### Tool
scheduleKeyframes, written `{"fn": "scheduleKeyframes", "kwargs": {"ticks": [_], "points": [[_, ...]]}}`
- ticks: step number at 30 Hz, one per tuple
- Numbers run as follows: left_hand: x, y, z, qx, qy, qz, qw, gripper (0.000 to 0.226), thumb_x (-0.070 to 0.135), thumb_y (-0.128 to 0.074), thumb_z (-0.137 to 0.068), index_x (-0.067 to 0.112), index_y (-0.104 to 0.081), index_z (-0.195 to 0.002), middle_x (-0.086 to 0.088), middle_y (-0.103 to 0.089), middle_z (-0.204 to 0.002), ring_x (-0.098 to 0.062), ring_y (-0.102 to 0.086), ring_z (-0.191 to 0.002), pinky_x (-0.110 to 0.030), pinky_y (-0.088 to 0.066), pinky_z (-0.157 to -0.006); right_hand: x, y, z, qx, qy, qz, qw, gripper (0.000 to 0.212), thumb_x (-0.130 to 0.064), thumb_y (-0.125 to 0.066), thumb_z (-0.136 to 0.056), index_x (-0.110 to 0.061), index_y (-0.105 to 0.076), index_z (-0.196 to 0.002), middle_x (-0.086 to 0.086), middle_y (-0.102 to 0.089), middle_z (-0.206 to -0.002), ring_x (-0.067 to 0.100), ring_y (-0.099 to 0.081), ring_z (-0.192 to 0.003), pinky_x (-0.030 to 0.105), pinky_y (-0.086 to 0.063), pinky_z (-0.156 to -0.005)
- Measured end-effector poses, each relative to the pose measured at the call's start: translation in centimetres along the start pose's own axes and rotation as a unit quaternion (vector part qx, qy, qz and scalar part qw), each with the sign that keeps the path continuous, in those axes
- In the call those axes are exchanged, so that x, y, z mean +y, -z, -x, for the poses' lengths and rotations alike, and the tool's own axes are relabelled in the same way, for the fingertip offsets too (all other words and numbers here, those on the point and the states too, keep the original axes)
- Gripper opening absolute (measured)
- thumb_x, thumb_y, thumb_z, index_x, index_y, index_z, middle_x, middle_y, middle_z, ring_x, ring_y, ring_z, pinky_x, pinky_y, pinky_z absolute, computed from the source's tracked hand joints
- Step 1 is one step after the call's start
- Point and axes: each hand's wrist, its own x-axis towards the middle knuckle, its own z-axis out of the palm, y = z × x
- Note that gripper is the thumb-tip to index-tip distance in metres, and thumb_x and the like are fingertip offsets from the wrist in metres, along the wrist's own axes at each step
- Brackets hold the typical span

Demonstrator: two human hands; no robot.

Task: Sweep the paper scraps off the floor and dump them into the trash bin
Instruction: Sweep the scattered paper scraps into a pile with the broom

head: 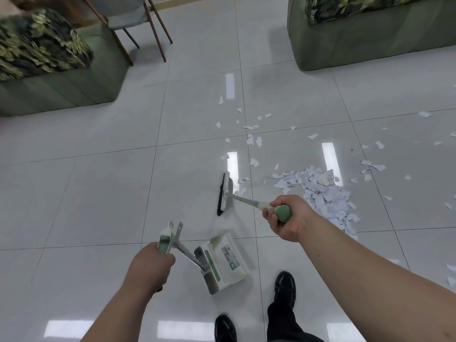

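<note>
Paper scraps [323, 193] lie mostly in one heap on the tiled floor [98, 181], beyond the dustpan [222, 262] and to its right. Thinner strays [251, 140] trail farther beyond it. The right hand [283, 218] is curled round the green grip of the broom [225, 193], whose head sits just beyond the dustpan, on the near-left edge of the heap. The left hand [153, 262] grips the dustpan's upright handle [164, 241], to the pan's left. Whether the pan's lip lies flat on the tile is hard to tell from this angle.

The step in hand looks like gathering. Reach the broom past the far strays first and draw them back toward the dustpan with short, low strokes, since light paper will flutter under a fast sweep. Then set the pan's lip hard against the floor, mouth facing the heap, and pull the scraps in over several passes. No trash bin shows near the dustpan, so carry the pan level once it is loaded.
</note>
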Motion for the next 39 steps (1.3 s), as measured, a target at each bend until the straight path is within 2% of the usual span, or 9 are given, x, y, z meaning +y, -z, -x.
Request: {"fn": "scheduleKeyframes", "kwargs": {"ticks": [4, 9, 17, 20, 22, 27, 30, 34, 39], "points": [[2.5, -0.8, 0.1, -0.001, -0.011, 0.0, 1.0, 0.007, 0.002, -0.047, -0.079, 0.008, -0.048, -0.077, -0.01, -0.047, -0.065, -0.025, -0.039, -0.053, -0.028, -0.037, -0.048, -2.5, 3.2, 1.3, 0.027, 0.015, -0.044, 0.999, 0.035, -0.001, -0.054, -0.073, 0.005, -0.058, -0.107, 0.014, -0.06, -0.077, 0.015, -0.055, -0.039, 0.018, -0.045, -0.035], [6.4, -2.0, 0.3, -0.012, -0.031, 0.0, 0.999, 0.006, 0.002, -0.048, -0.08, 0.009, -0.049, -0.079, -0.009, -0.047, -0.066, -0.024, -0.039, -0.051, -0.028, -0.036, -0.049, -4.8, 6.9, 3.8, 0.076, 0.039, -0.109, 0.99, 0.028, 0.0, -0.055, -0.077, 0.001, -0.06, -0.105, 0.014, -0.062, -0.083, 0.016, -0.054, -0.039, 0.019, -0.046, -0.035], [11.8, -3.9, 0.4, -0.025, -0.07, 0.0, 0.997, 0.008, 0.002, -0.048, -0.081, 0.009, -0.047, -0.079, -0.01, -0.046, -0.067, -0.023, -0.037, -0.05, -0.028, -0.035, -0.051, -7.9, 11.1, 8.1, 0.132, 0.103, -0.207, 0.964, 0.049, 0.0, -0.06, -0.078, -0.007, -0.064, -0.126, 0.011, -0.063, -0.107, 0.02, -0.058, -0.039, 0.022, -0.05, -0.038], [13.4, -4.1, 0.2, -0.022, -0.086, -0.002, 0.996, 0.007, 0.001, -0.048, -0.082, 0.008, -0.048, -0.08, -0.011, -0.048, -0.069, -0.023, -0.038, -0.05, -0.027, -0.034, -0.05, -8.9, 12.0, 9.4, 0.127, 0.115, -0.21, 0.963, 0.05, -0.001, -0.061, -0.078, -0.008, -0.065, -0.127, 0.011, -0.064, -0.098, 0.018, -0.059, -0.049, 0.022, -0.051, -0.039], [14.4, -4.0, 0.0, -0.023, -0.094, -0.002, 0.995, 0.007, 0.001, -0.048, -0.082, 0.007, -0.048, -0.079, -0.011, -0.048, -0.069, -0.023, -0.038, -0.049, -0.026, -0.034, -0.049, -9.3, 12.0, 10.2, 0.115, 0.123, -0.197, 0.966, 0.051, -0.001, -0.06, -0.078, -0.007, -0.064, -0.128, 0.011, -0.062, -0.09, 0.018, -0.059, -0.045, 0.022, -0.051, -0.039], [16.3, -3.4, -1.6, -0.034, -0.099, 0.017, 0.994, 0.01, 0.0, -0.048, -0.083, 0.009, -0.046, -0.078, -0.01, -0.046, -0.067, -0.021, -0.034, -0.048, -0.025, -0.031, -0.047, -9.7, 10.2, 10.7, 0.056, 0.125, -0.162, 0.977, 0.058, 0.001, -0.057, -0.068, -0.008, -0.059, -0.125, 0.012, -0.06, -0.082, 0.018, -0.058, -0.039, 0.02, -0.048, -0.037], [17.2, -2.7, -3.4, -0.037, -0.1, 0.021, 0.994, 0.009, 0.001, -0.049, -0.082, 0.008, -0.047, -0.078, -0.01, -0.045, -0.067, -0.021, -0.034, -0.048, -0.025, -0.031, -0.047, -10.2, 7.6, 10.1, 0.019, 0.111, -0.133, 0.985, 0.041, -0.001, -0.053, -0.066, -0.003, -0.053, -0.107, 0.012, -0.058, -0.072, 0.015, -0.055, -0.038, 0.018, -0.044, -0.034], [18.3, -1.0, -7.0, -0.04, -0.095, 0.022, 0.994, 0.009, 0.002, -0.048, -0.081, 0.01, -0.046, -0.076, -0.01, -0.045, -0.067, -0.021, -0.035, -0.048, -0.026, -0.032, -0.048, -11.6, 3.0, 7.8, -0.028, 0.074, -0.095, 0.992, 0.024, -0.005, -0.052, -0.068, 0.001, -0.055, -0.091, 0.007, -0.057, -0.074, 0.012, -0.053, -0.039, 0.016, -0.041, -0.032], [19.1, 2.2, -12.3, -0.048, -0.078, 0.039, 0.995, 0.009, 0.003, -0.049, -0.081, 0.01, -0.046, -0.079, -0.009, -0.044, -0.067, -0.021, -0.036, -0.05, -0.027, -0.033, -0.048, -13.5, -4.6, 2.7, -0.046, 0.046, -0.034, 0.997, 0.035, -0.006, -0.053, -0.069, 0.0, -0.056, -0.104, 0.006, -0.059, -0.075, 0.012, -0.053, -0.041, 0.017, -0.04, -0.032]]}}
